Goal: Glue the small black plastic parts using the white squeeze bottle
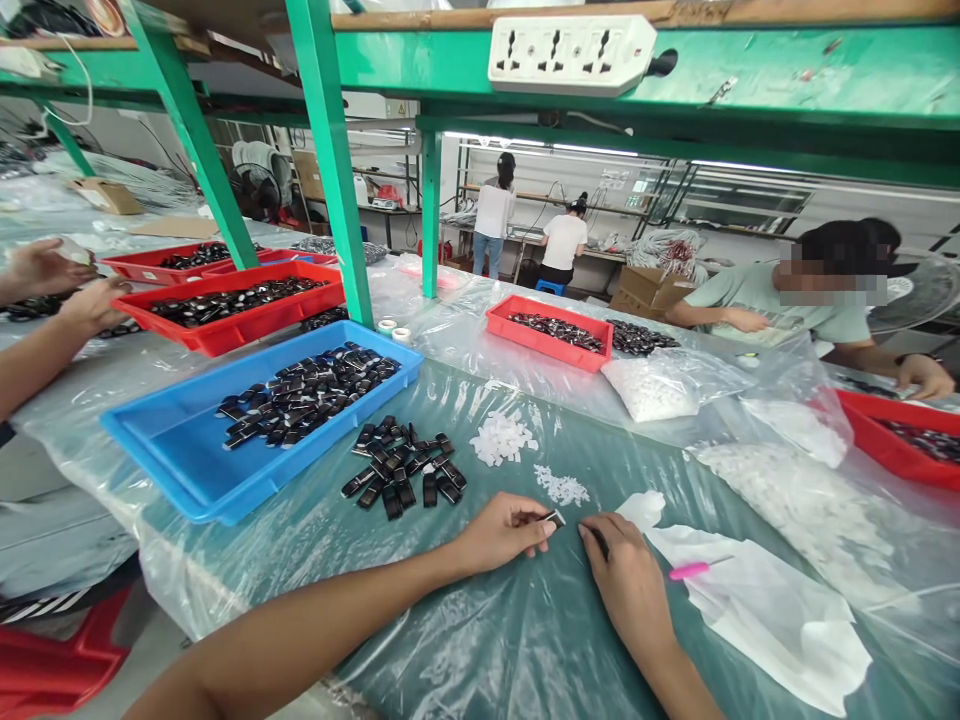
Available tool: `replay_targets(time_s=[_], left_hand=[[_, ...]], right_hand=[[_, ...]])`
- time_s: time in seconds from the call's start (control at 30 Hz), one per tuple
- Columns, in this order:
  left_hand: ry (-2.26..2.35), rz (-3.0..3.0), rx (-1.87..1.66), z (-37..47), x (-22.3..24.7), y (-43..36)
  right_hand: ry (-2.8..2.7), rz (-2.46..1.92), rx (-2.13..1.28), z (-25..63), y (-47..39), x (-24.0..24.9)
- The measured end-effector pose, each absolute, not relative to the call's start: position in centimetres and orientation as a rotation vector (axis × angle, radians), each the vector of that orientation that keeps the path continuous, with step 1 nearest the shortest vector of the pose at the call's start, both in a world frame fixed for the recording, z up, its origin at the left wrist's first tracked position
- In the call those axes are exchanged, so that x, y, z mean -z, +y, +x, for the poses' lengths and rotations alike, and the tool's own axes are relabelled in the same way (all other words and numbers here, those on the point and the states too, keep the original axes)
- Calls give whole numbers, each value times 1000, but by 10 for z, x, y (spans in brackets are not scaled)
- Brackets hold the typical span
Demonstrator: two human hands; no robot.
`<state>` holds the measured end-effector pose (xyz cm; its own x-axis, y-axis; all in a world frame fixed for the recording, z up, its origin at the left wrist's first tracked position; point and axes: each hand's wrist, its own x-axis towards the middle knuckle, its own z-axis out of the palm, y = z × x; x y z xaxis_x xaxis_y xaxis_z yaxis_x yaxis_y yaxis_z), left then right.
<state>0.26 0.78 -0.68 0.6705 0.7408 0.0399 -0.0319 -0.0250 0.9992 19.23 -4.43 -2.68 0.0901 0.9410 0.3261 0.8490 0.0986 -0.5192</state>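
- Head view: the left hand [514, 532] pinches a small black piece [554, 518] over the desk [465, 650], near the white bits [562, 487].
- Right hand [628, 572] curls over a partly hidden dark thing [600, 543]; its grip I cannot tell.
- Black piece looks light, stiff, probably slippery; best pinched by its long sides.

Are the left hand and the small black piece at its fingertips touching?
Touching: the head view shows the left hand pinching the small black piece at its fingertips.

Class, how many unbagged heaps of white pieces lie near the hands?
2: the larger heap lies right of the loose black pieces; the smaller heap, just beyond the left hand.
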Motion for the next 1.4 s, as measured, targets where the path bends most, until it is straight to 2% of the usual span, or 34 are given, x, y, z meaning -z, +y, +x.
replay_targets(time_s=[0.3, 0.47, 0.57, 1.4], left_hand=[[517, 1442, -694, 3, 9, 8], [470, 1489, -674, 5, 13, 7], [443, 1538, -663, 4, 9, 6], [459, 1637, -619, 0, -3, 0]], right_hand=[[-1544, -1574, -536, 186, -56, 11], [-1177, -1247, -1150, 179, -61, 8], [-1046, -1149, -1331, 178, -61, 9], [-691, -903, -1512, 161, -62, 14]])
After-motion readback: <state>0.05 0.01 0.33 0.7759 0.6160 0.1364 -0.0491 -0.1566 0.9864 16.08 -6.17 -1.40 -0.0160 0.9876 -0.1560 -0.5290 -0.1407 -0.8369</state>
